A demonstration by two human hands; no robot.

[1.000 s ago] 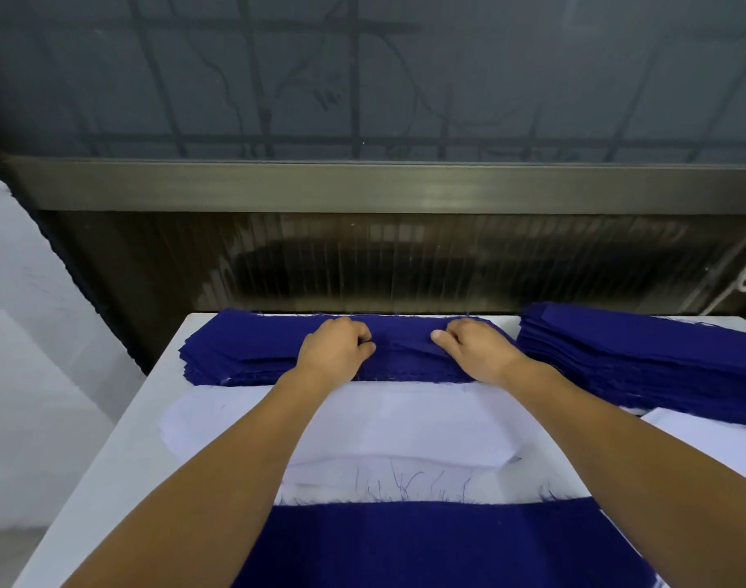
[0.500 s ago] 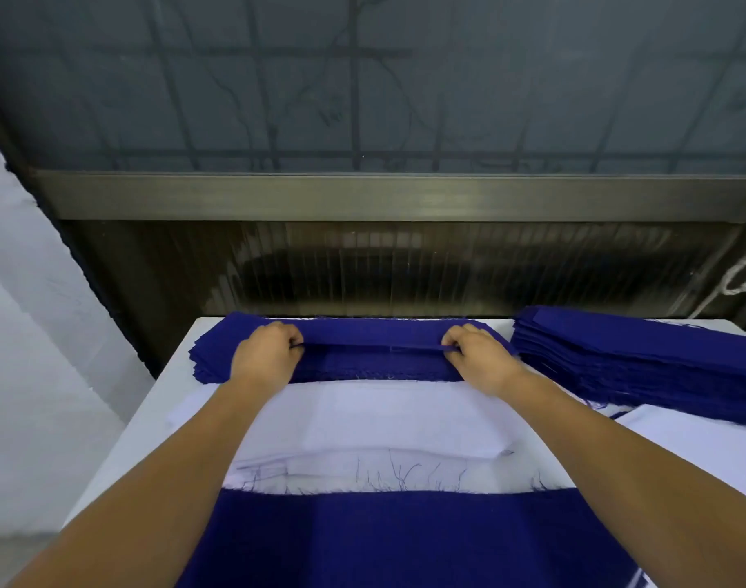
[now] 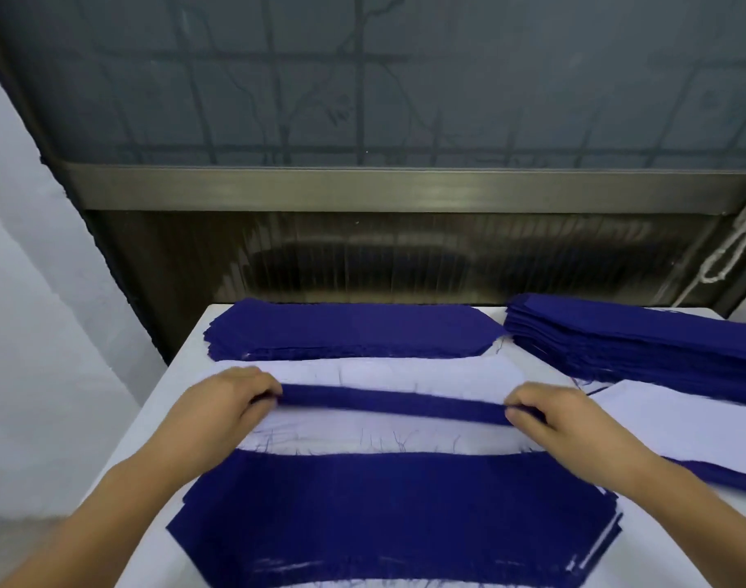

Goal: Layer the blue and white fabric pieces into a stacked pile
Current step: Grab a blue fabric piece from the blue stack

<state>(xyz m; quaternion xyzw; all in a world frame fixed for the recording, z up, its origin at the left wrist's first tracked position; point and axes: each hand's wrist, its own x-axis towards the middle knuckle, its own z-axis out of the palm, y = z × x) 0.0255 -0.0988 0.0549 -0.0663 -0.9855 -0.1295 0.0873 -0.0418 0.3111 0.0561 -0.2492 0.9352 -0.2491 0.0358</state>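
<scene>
I held a single piece of dark blue woven fabric [image 3: 394, 403] taut between both hands above the white table [image 3: 180, 367], seen nearly edge-on as a narrow band. My left hand [image 3: 224, 403] pinched its left end, fingers curled over the cloth; my right hand [image 3: 551, 415] pinched the right end the same way. The piece hung over a white fabric sheet [image 3: 384, 373] with frayed threads along its near edge, between the far stack of blue cut pieces [image 3: 354, 331] at the table's back edge and the near layered pile of blue and white fabric [image 3: 388, 515] in front of me. A taller stack of blue pieces [image 3: 642, 341] sat to the right, near a second white sheet [image 3: 680, 422].

The cloth looked light, limp and prone to fraying, so I judged it would sag or fold unless kept stretched. Taking it at the two short ends, as here, seemed the surest way to lay it flat and square on the near pile; a one-handed hold in the middle would likely let it crumple.
</scene>
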